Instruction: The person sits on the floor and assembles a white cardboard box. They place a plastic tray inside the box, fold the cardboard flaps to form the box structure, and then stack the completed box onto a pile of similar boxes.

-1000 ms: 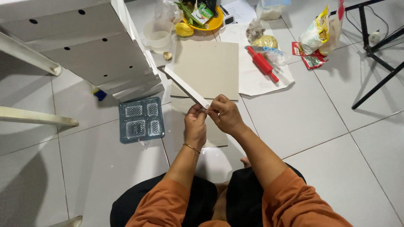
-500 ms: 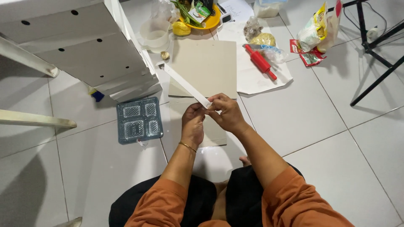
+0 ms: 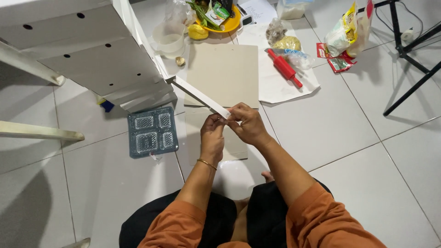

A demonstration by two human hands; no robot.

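I see left hand point(image 3: 212, 138) and right hand point(image 3: 247, 125) both pinching white strip point(image 3: 202, 97) end | strip unmoved since earlier, work continues.

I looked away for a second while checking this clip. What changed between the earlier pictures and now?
Very little. Both hands, the left hand and the right hand, keep pinching the near end of the long white strip, which still slants up toward the white furniture piece. The compartment tray, cardboard sheet and red rolling pin lie unmoved.
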